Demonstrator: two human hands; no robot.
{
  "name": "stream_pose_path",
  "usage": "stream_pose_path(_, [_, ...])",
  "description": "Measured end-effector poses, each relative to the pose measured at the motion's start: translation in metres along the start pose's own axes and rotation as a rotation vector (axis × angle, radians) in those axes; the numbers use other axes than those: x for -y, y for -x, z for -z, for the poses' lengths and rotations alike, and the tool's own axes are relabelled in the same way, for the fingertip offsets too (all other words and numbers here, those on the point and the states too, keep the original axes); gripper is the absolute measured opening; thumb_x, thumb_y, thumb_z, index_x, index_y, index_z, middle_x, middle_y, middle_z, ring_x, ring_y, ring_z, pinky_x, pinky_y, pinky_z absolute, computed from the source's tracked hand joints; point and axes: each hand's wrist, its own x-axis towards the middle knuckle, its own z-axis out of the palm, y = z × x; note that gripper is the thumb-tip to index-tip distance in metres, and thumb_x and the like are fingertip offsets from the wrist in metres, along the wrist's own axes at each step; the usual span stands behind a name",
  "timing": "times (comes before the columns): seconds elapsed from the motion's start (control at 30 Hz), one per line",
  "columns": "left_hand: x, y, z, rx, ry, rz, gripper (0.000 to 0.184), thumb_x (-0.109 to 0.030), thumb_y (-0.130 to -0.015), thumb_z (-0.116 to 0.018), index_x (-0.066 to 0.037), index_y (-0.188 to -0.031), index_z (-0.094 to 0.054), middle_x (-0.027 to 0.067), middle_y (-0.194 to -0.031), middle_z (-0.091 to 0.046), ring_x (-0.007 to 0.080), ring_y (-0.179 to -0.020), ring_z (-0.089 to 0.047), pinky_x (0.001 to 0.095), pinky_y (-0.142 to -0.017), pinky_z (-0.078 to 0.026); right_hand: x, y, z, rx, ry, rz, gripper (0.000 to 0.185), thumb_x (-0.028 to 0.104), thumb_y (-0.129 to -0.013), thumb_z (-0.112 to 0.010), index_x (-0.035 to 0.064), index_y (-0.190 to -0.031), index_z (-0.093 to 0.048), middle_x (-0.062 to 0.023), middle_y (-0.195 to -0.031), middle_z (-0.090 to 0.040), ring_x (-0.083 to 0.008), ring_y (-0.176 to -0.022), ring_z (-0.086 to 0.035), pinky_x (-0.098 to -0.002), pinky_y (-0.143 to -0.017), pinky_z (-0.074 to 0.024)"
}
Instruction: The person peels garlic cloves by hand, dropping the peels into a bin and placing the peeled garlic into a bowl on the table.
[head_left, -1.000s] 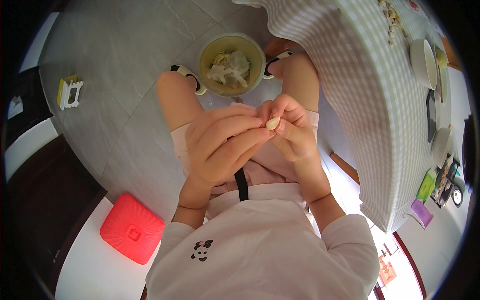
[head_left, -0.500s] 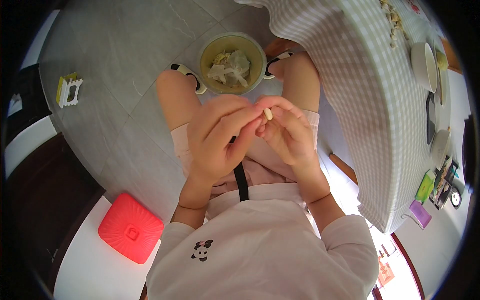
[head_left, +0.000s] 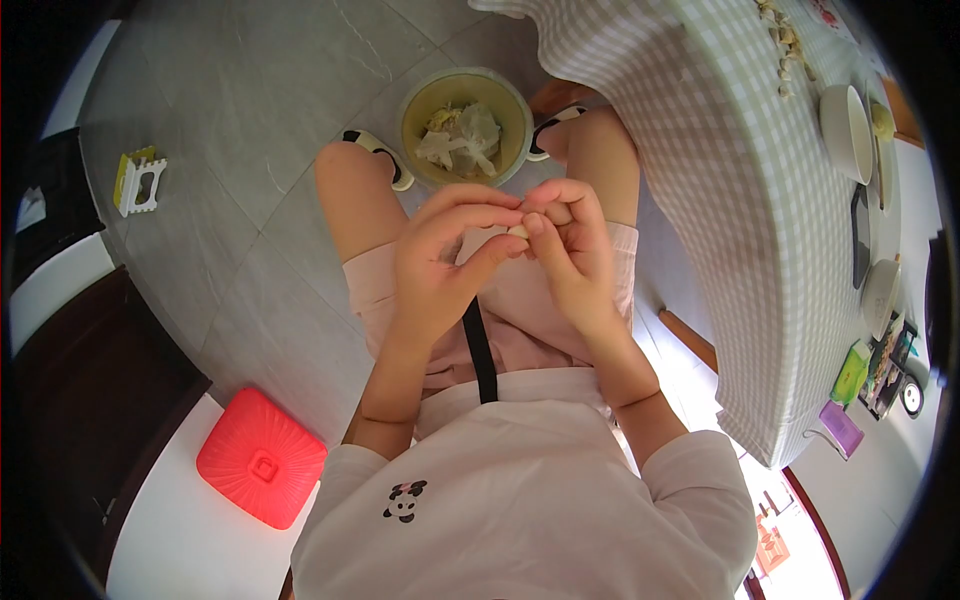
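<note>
A small pale oval piece that looks like a peeled garlic clove (head_left: 518,231) is held between my two hands, over my lap. My left hand (head_left: 450,250) pinches it from the left between thumb and forefinger. From the other side, the thumb of my right hand (head_left: 570,245) presses against it, with the fingers curled round. The fingertips cover part of the clove. Beyond the hands, a round bin (head_left: 410,125) stands on the floor between my feet, with crumpled clear plastic (head_left: 470,140) and yellowish scraps inside.
To the right is a table under a checked tablecloth (head_left: 690,150). Garlic-like pieces (head_left: 785,55), a white bowl (head_left: 846,135), a dark phone-like slab (head_left: 861,238) and a second bowl (head_left: 880,298) lie along it. A red plastic stool (head_left: 263,458) and a small white-and-yellow stand (head_left: 138,182) are at left.
The clove has shifted slightly left and down and is now pinched between both hands' fingertips. My right hand has turned, its thumb now over the clove.
</note>
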Motion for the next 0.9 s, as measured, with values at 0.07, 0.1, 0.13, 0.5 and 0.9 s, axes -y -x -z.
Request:
stream_pose_path(0.07, [0.006, 0.003, -0.004, -0.071, 0.054, -0.003, 0.016, 0.003, -0.066, -0.064, -0.001, -0.082, -0.061, 0.0087, -0.089, -0.056, 0.0157, -0.079, -0.055, 0.0237, -0.066, -0.045, -0.005, 0.002, 0.0, -0.067, 0.224, 0.063, 0.023, 0.001, -0.086, -0.04, 0.0027, -0.108, -0.036, -0.0083, -0.095, -0.053, -0.0095, -0.08, -0.051, -0.0223, -0.067, -0.0408])
stream_pose_path(0.1, [0.004, 0.004, -0.005, -0.07, 0.054, -0.004, 0.016, 0.003, -0.066, -0.064, -0.001, -0.082, -0.061, 0.0087, -0.089, -0.056, 0.0157, -0.079, -0.055, 0.0237, -0.066, -0.045, -0.006, 0.001, 0.003, -0.067, 0.224, 0.064, 0.023, 0.001, -0.086, -0.04, 0.0027, -0.108, -0.036, -0.0083, -0.095, -0.053, -0.0095, -0.08, -0.051, -0.0223, -0.067, -0.0408])
stream_pose_path(0.13, [0.001, 0.007, -0.007, -0.112, 0.078, 0.045, 0.016, 0.004, -0.066, -0.063, -0.001, -0.081, -0.061, 0.0089, -0.088, -0.056, 0.0154, -0.077, -0.055, 0.0232, -0.066, -0.045, -0.008, 0.001, 0.007, -0.024, 0.219, 0.076, 0.024, 0.0, -0.085, -0.041, 0.0024, -0.109, -0.036, -0.0086, -0.095, -0.052, -0.0102, -0.081, -0.051, -0.0224, -0.069, -0.0413])
stream_pose_path(0.5, [0.0, 0.009, -0.009, -0.183, 0.197, -0.015, 0.016, 0.007, -0.068, -0.061, 0.001, -0.082, -0.061, 0.0097, -0.086, -0.055, 0.0145, -0.078, -0.055, 0.0221, -0.066, -0.045, -0.008, 0.002, 0.008, 0.039, 0.213, 0.246, 0.025, -0.008, -0.073, -0.055, -0.0019, -0.098, -0.053, -0.0107, -0.095, -0.054, -0.0153, -0.083, -0.054, -0.0247, -0.073, -0.0442])
stream_pose_path(0.9, [0.0, 0.012, -0.014, -0.182, 0.436, 0.172, 0.011, 0.004, -0.074, -0.056, 0.002, -0.085, -0.059, 0.0089, -0.089, -0.053, 0.012, -0.077, -0.053, 0.0206, -0.065, -0.044, 0.0, -0.001, 0.011, -0.008, 0.494, 0.327, 0.021, -0.012, -0.072, -0.052, -0.0034, -0.09, -0.059, -0.0118, -0.084, -0.057, -0.0143, -0.071, -0.057, -0.0213, -0.061, -0.0474])
